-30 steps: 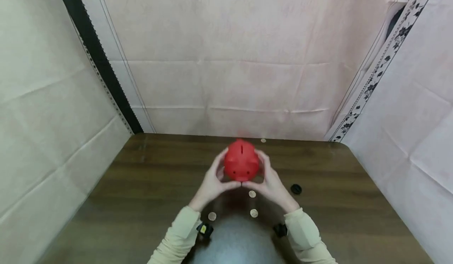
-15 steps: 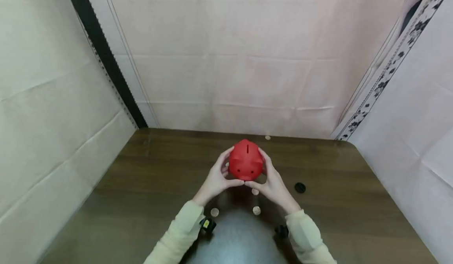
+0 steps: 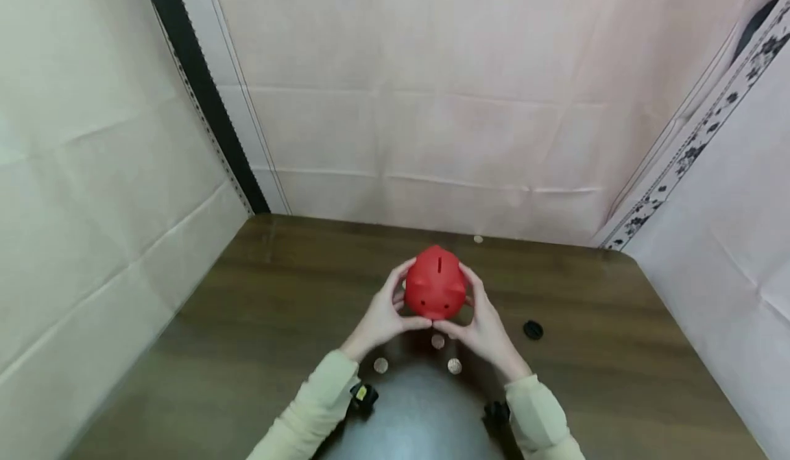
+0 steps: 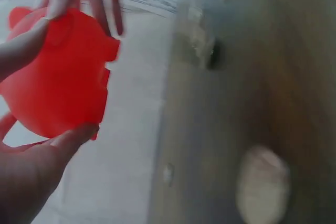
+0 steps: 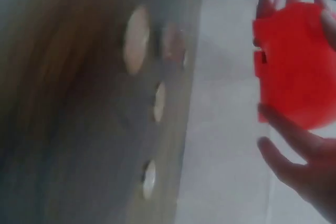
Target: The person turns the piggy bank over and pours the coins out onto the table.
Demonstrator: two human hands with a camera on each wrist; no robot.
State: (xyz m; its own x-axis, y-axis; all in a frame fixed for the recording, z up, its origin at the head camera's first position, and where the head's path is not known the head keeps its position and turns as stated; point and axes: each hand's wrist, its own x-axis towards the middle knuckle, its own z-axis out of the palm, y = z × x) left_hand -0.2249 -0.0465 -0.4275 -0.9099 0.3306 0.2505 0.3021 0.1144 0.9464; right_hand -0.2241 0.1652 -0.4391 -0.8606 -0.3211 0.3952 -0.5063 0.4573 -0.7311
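A red piggy bank [image 3: 435,288] is held between both hands, its coin slot [image 3: 439,264] on top and its snout toward me. My left hand [image 3: 382,317] grips its left side and my right hand [image 3: 487,326] its right side, with the thumbs meeting at the front below the snout. Both wrist views show the piggy bank [image 5: 299,66] raised off the table, its short feet pointing down. Below and in front of it lie several coins, including one coin [image 3: 454,366] and another [image 3: 380,365]. The underside is hidden in the head view.
A black round cap [image 3: 533,330] lies on the wooden table [image 3: 296,295] right of the hands. Another coin [image 3: 478,238] sits by the far edge. White cloth [image 3: 481,124] hangs behind the table and along both sides.
Another coin now shows below the piggy bank, just left of the others. Both hands keep their grip on the bank. The head view has shifted slightly.
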